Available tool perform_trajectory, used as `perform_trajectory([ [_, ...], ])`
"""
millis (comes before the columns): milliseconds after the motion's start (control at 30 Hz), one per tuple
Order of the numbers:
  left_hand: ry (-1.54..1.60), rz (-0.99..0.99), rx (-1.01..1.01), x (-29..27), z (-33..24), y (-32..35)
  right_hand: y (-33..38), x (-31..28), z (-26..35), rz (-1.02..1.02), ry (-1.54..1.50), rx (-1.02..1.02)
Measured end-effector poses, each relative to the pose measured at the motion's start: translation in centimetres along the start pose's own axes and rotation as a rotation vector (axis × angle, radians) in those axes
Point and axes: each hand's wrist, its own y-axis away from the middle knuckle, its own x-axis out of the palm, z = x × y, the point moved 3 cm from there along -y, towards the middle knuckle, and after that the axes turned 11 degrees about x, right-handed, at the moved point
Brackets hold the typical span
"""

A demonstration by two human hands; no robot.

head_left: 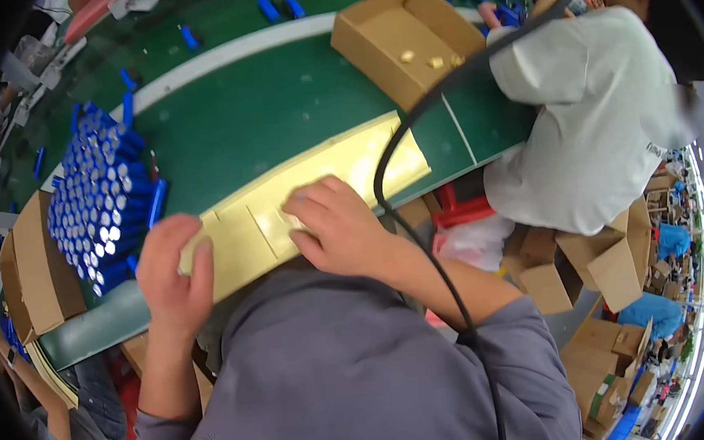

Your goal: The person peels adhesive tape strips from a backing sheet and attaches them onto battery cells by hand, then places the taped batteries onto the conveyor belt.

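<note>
A long pale-yellow sheet (356, 166) with dark crease lines lies along the near edge of the green worktable (222, 147). Over its left end, my left hand (176, 275) is open, with thumb and fingers curved apart and nothing seen between them. My right hand (338, 228) rests at the sheet's middle, fingers bent and drawn toward the thumb. Something small and shiny shows at those fingertips, too blurred to name. Left of my left hand stands a dense stack of blue cylindrical battery cells (102, 198), silvery ends facing me.
An open cardboard box (404, 42) holding a few small yellow pieces stands at the far right. Loose blue cells (190, 38) lie along the back. A black cable (429, 255) crosses the view. A co-worker in a white shirt (584, 119) sits at right; another cardboard box (41, 261) is at left.
</note>
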Motion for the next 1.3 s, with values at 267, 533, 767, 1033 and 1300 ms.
perform_trajectory([
  [267, -0.037, 0.264, -0.092, 2.5, -0.6, 3.9, -2.5, -0.1, 0.9, 0.029, 0.016, 0.109],
  [533, -0.003, 0.388, -0.106, 1.6, -0.3, 4.5, -4.1, 4.0, 3.8, 0.158, 0.198, -0.039],
  [767, 0.073, 0.382, -0.125, 1.6, 0.4, 4.5, -5.4, 4.1, 3.6, 0.347, 0.203, 0.132],
  [1033, 0.123, 0.356, -0.091, 0.7, 1.1, 4.3, -5.3, 3.0, 2.9, 0.39, -0.09, 0.164],
  [1300, -0.457, 0.318, -0.403, -0.8, 4.2, 1.4, -5.5, 3.7, 0.5, 0.112, -0.81, 0.452],
])
